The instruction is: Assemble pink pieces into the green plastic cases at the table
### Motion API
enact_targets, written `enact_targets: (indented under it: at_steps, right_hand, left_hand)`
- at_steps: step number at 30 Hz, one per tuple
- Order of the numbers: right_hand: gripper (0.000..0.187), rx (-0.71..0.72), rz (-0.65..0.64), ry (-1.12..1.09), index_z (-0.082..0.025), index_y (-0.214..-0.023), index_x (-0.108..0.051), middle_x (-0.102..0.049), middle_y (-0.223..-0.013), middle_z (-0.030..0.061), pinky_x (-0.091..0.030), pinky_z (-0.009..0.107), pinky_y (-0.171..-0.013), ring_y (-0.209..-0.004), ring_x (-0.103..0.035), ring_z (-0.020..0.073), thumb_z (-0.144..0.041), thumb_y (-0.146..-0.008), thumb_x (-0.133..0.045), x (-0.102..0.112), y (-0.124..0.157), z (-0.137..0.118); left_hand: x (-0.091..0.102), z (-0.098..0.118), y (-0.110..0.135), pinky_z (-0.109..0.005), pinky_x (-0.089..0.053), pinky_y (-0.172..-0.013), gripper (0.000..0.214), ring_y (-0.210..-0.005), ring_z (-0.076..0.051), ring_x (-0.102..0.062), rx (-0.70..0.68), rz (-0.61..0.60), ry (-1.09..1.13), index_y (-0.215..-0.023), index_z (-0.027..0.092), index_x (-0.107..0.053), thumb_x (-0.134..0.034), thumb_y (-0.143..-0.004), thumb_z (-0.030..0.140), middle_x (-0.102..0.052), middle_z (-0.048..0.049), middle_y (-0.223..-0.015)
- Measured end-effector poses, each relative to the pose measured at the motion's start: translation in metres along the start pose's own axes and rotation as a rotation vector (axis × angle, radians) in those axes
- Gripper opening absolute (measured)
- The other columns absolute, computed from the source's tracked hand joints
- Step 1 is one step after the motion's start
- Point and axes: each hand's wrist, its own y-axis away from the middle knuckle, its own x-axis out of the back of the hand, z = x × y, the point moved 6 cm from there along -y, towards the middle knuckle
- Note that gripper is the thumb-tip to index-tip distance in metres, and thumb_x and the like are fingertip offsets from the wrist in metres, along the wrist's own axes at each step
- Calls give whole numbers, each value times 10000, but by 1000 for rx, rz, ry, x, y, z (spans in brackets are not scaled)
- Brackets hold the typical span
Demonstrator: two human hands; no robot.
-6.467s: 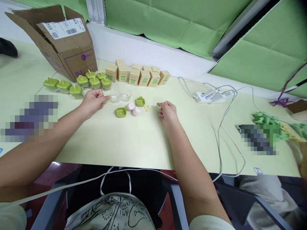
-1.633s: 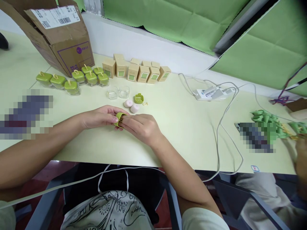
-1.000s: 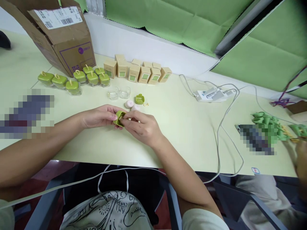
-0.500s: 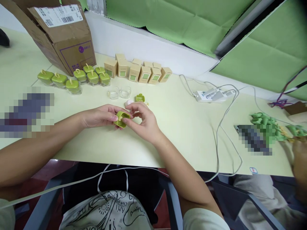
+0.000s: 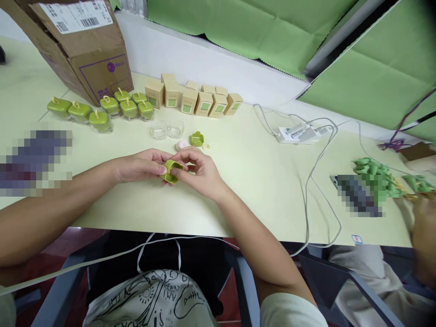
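My left hand [image 5: 141,165] pinches a small green lid [image 5: 170,170] just above the table, tilted on its side. My right hand [image 5: 198,170] is closed against the same lid, thumb and fingers at its open face; what they pinch there is too small to make out. Just beyond my hands lie a pink round piece [image 5: 181,145], a second green lid [image 5: 196,138] and a small yellow loop [image 5: 206,146]. Two clear glass cups [image 5: 166,131] stand behind those.
Several green-lidded jars [image 5: 102,109] and a row of small tan boxes [image 5: 194,98] line the back, beside an open cardboard carton [image 5: 81,50]. A white power strip [image 5: 298,133] and cables trail right. Another person's hand [image 5: 422,227] works by green parts [image 5: 378,175].
My hands left the table, picked up the green lid and brought it close. Over the last second my right fingers shifted around the lid, which tilted slightly.
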Motion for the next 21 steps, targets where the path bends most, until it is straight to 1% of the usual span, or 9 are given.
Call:
enact_targets:
  at_steps: [3, 8, 11, 13, 18, 21]
  right_hand:
    - [234, 7, -5, -10, -252, -1050, -805, -644, -1088, 42, -610, 333, -781, -1045, -669, 204, -335, -844, -879, -1, -1, 0]
    - [245, -43, -7, -82, -250, -1004, -765, -581, -1057, 20, -607, 331, -760, -1005, -644, 198, -297, -788, -871, -5, -1, 7]
    - [278, -96, -54, -184, -256, -990, -698, -627, -1082, 21, -633, 362, -812, -1001, -659, 198, -299, -792, -888, -11, -1, 13]
    - [305, -101, -90, -220, -261, -1002, -675, -668, -1076, 22, -633, 371, -831, -1014, -674, 206, -309, -809, -907, -14, -1, 14]
    - [346, -51, -162, -281, -261, -1068, -683, -684, -1038, 5, -631, 358, -838, -988, -694, 190, -343, -871, -955, -14, -1, 12]
    - [330, 25, -195, -295, -262, -1144, -725, -671, -1088, 14, -642, 348, -859, -1015, -687, 180, -373, -928, -948, -11, -1, 8]
  left_hand:
    - [1, -1, 0, -271, -658, -831, 547, -886, -193, -808, 8, 15, -19, -1270, 193, -937, -1097, -822, 462, -876, -106, -1045]
    - [0, -1, -1, -316, -667, -901, 539, -919, -212, -818, -10, 20, -81, -1235, 210, -945, -1087, -820, 523, -884, -112, -1065]
    - [-2, 2, -1, -328, -662, -933, 559, -978, -232, -832, -38, 17, -153, -1245, 233, -948, -1071, -825, 581, -892, -114, -1105]
    - [-3, 5, -1, -344, -663, -960, 572, -1045, -264, -845, -51, 26, -210, -1239, 239, -951, -1059, -823, 616, -897, -119, -1125]
    - [-3, 9, 1, -413, -679, -1037, 590, -1159, -333, -860, -70, 55, -267, -1209, 252, -961, -1055, -798, 664, -902, -124, -1126]
    - [-1, 11, 3, -430, -682, -1066, 584, -1208, -348, -864, -84, 58, -265, -1254, 283, -959, -1067, -801, 635, -905, -135, -1228]
